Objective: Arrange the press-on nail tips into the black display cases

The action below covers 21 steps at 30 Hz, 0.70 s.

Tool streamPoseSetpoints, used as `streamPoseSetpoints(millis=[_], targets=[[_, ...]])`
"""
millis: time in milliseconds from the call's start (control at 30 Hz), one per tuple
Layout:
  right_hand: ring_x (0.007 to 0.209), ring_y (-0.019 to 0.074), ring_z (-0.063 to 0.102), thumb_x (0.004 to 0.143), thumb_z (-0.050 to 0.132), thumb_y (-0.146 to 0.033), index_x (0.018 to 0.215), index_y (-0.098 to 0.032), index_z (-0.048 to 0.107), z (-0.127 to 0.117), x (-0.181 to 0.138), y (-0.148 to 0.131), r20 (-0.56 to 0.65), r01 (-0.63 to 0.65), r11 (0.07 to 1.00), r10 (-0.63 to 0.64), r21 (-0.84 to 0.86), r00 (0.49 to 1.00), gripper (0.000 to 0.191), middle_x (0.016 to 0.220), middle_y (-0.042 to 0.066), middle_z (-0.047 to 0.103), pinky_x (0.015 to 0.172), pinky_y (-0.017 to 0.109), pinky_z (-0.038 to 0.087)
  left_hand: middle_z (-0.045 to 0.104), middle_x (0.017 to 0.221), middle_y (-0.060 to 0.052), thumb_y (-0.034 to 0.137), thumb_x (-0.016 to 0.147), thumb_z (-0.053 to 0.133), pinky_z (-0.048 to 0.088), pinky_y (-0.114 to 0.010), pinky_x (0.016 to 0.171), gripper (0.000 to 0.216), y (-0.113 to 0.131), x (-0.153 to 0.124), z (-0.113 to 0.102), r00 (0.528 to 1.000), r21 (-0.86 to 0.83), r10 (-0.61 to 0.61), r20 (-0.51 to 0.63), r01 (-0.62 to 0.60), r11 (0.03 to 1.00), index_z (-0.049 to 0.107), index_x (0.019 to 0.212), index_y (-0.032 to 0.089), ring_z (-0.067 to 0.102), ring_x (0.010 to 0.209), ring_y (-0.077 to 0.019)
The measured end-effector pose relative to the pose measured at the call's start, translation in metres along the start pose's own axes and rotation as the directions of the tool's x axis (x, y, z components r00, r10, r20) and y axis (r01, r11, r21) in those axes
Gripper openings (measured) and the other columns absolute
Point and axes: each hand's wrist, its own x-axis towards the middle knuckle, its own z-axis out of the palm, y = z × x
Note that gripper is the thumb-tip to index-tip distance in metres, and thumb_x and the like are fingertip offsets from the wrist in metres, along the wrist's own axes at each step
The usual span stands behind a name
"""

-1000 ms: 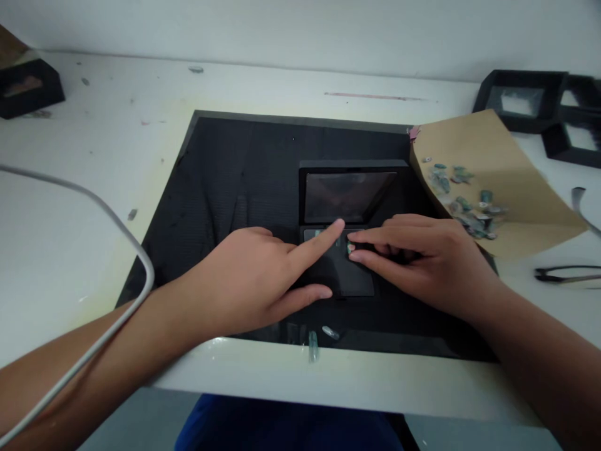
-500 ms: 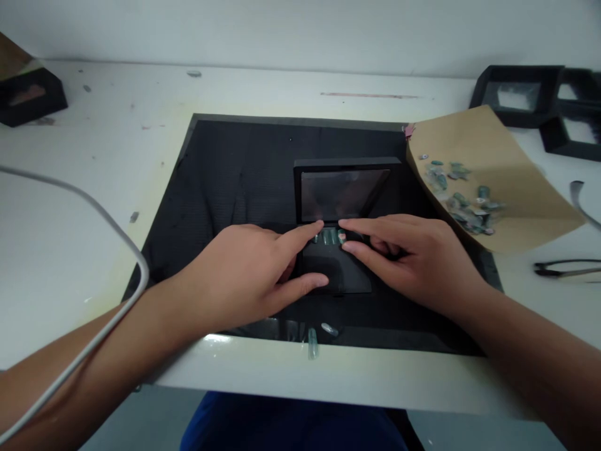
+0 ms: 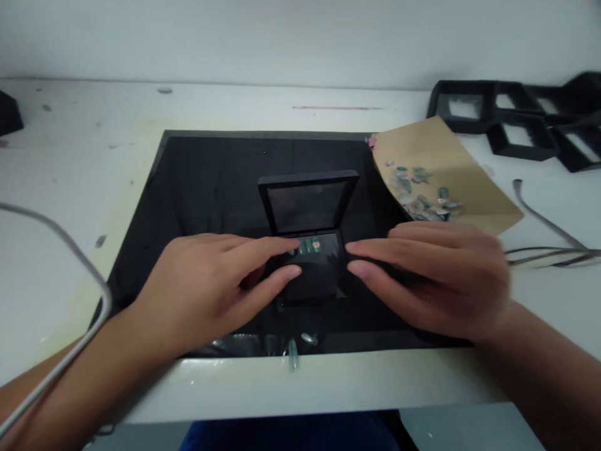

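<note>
A small black display box [image 3: 313,275] lies open on a black mat [image 3: 220,181], its clear-windowed lid [image 3: 307,203] standing up at the back. A short row of green stones [image 3: 307,246] sits along the top of the box's base. My left hand [image 3: 211,288] rests at the box's left side, index fingertip touching the left end of the stone row, thumb on the base's left edge. My right hand [image 3: 432,272] hovers just right of the box, fingers stretched toward it and holding nothing; it is slightly blurred.
A brown paper sheet [image 3: 469,188] with several loose green stones [image 3: 422,194] lies at the mat's right. Black empty frame boxes [image 3: 511,119] sit at the far right. A grey cable [image 3: 75,250] crosses the left. Two clear crystals [image 3: 300,347] lie at the mat's near edge. Tweezers [image 3: 554,254] lie at right.
My right hand drew back from the stones to the right of the box. My left index finger slid to the row's left end. The view shifted right.
</note>
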Motion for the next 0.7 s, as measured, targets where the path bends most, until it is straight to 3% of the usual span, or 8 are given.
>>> streamPoseSetpoints(millis=[100,167,233,333,500,567,700], targets=[[0.047,0.0084,0.052,0.098,0.076,-0.028,0.082,-0.024,0.08,-0.027,-0.005,0.023,-0.213,-0.154,0.985,0.135,-0.075,0.968,0.017,0.061,-0.002,0.07,0.045,0.028,0.036,0.081,0.086,0.005,0.034,0.109,0.062,0.057,-0.03,0.063,0.011,0.001,0.0,-0.003,0.994,-0.042,0.079,-0.081,-0.083,0.996,0.071,0.113,0.029,0.076,0.07,-0.0144],[0.05,0.0104,0.052,0.097,0.077,-0.036,0.085,-0.022,0.084,-0.042,-0.009,0.047,-0.382,-0.433,0.897,0.371,-0.089,0.846,0.02,0.062,0.002,0.068,0.045,0.03,0.032,0.08,0.085,0.007,0.028,0.106,0.069,0.06,-0.029,0.069,0.004,0.003,0.0,-0.003,0.989,-0.039,0.107,-0.106,-0.111,0.993,0.07,0.109,0.03,0.074,0.071,-0.0124],[0.057,0.0117,0.055,0.094,0.08,-0.041,0.102,-0.018,0.088,-0.052,-0.013,0.071,-0.395,-0.612,0.784,0.533,-0.102,0.749,0.026,0.067,0.004,0.068,0.05,0.031,0.037,0.079,0.087,0.008,0.023,0.103,0.074,0.062,-0.03,0.074,0.011,0.005,-0.002,-0.002,0.99,-0.041,0.099,-0.105,-0.104,0.994,0.069,0.11,0.031,0.073,0.074,-0.0115],[0.056,0.0091,0.051,0.085,0.088,-0.037,0.097,-0.018,0.089,-0.058,-0.017,0.096,-0.289,-0.686,0.704,0.628,-0.183,0.722,0.023,0.061,0.001,0.063,0.052,0.029,0.037,0.078,0.095,0.006,0.017,0.101,0.074,0.063,-0.035,0.078,0.018,0.005,-0.004,0.0,0.992,-0.067,0.072,-0.1,-0.079,0.995,0.07,0.108,0.033,0.074,0.081,-0.0135],[0.05,0.0072,0.051,0.076,0.094,-0.026,0.082,-0.019,0.088,-0.055,-0.019,0.106,-0.086,-0.604,0.774,0.6,-0.192,0.796,0.011,0.057,-0.001,0.065,0.046,0.025,0.034,0.076,0.105,0.004,0.012,0.098,0.075,0.063,-0.038,0.083,0.022,-0.002,-0.001,0.002,0.996,-0.128,0.028,-0.087,-0.039,0.991,0.071,0.107,0.032,0.073,0.091,-0.016],[0.048,0.0065,0.052,0.075,0.094,-0.027,0.08,-0.019,0.088,-0.054,-0.017,0.103,-0.026,-0.589,0.783,0.596,-0.2,0.802,0.011,0.059,-0.001,0.067,0.045,0.025,0.034,0.076,0.106,0.004,0.011,0.098,0.075,0.062,-0.038,0.085,0.024,-0.003,0.001,0.002,0.996,-0.148,0.022,-0.087,-0.035,0.988,0.072,0.109,0.032,0.072,0.094,-0.016],[0.052,0.0098,0.058,0.078,0.09,-0.035,0.097,-0.025,0.091,-0.049,-0.01,0.093,0.09,-0.702,0.678,0.73,-0.217,0.678,0.021,0.067,-0.001,0.073,0.05,0.027,0.038,0.075,0.105,0.003,0.014,0.097,0.078,0.059,-0.035,0.083,0.014,-0.006,0.003,0.006,0.997,-0.191,-0.001,-0.079,-0.014,0.981,0.072,0.099,0.028,0.071,0.092,-0.0152]])
